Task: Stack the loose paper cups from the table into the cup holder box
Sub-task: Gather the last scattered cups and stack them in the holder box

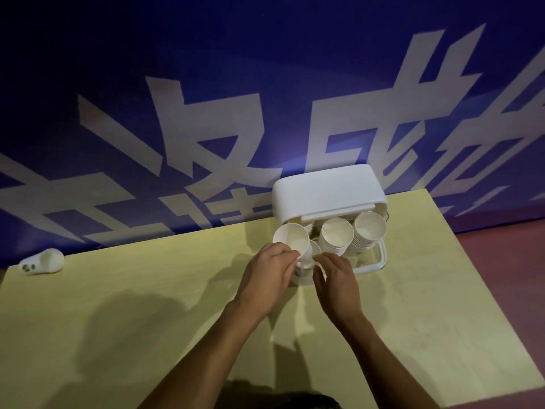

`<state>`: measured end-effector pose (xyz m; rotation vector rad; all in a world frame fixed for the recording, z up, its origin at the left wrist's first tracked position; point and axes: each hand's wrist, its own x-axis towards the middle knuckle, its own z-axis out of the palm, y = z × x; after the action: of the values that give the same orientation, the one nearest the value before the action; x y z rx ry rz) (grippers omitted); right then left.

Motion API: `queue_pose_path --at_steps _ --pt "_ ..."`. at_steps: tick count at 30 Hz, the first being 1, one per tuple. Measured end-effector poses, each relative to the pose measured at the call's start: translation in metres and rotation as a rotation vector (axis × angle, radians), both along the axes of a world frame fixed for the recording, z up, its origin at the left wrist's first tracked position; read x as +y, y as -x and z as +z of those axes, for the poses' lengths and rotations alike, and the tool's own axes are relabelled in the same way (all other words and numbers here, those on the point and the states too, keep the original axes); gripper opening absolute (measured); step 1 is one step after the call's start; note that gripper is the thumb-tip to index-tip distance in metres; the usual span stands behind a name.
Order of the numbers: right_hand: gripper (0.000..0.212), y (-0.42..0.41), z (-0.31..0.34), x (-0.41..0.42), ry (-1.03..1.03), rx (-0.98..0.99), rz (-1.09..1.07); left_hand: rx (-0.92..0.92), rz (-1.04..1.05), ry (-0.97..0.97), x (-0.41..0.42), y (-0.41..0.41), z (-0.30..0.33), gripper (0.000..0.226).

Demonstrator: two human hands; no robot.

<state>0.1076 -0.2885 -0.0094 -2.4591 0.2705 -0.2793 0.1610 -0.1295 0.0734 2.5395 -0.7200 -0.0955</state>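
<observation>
Left hand [267, 271] pinches the near rim of a paper cup [292, 242], fingers curled round it, holding it tilted over the left end of the cup holder box [327, 196]. Right hand [336, 280] sits just beside it, fingers curled at the low stack of cups [303, 268] under the held cup; whether it grips that stack I cannot tell. Inside the box, under its raised white lid, two taller stacks [337, 236] stand side by side to the right. One loose cup [42, 261] lies on its side at the far left edge of the yellow table [118, 320], well apart from the box, near the blue wall [206, 69].
</observation>
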Motion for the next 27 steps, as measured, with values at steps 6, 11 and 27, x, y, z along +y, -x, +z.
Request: queue_pose_path --at_steps 6,11,27 --pt "0.02 0.013 -0.002 -0.015 -0.023 0.067 -0.047 0.086 -0.074 -0.178 -0.023 -0.012 -0.032 0.026" --pt "0.017 0.014 0.001 -0.018 -0.016 0.105 -0.027 0.2 -0.116 -0.344 -0.038 -0.024 -0.062 0.022" --pt "0.027 -0.022 0.009 0.108 0.02 0.214 0.32 0.191 0.292 -0.263 0.138 0.001 -0.045 0.045"
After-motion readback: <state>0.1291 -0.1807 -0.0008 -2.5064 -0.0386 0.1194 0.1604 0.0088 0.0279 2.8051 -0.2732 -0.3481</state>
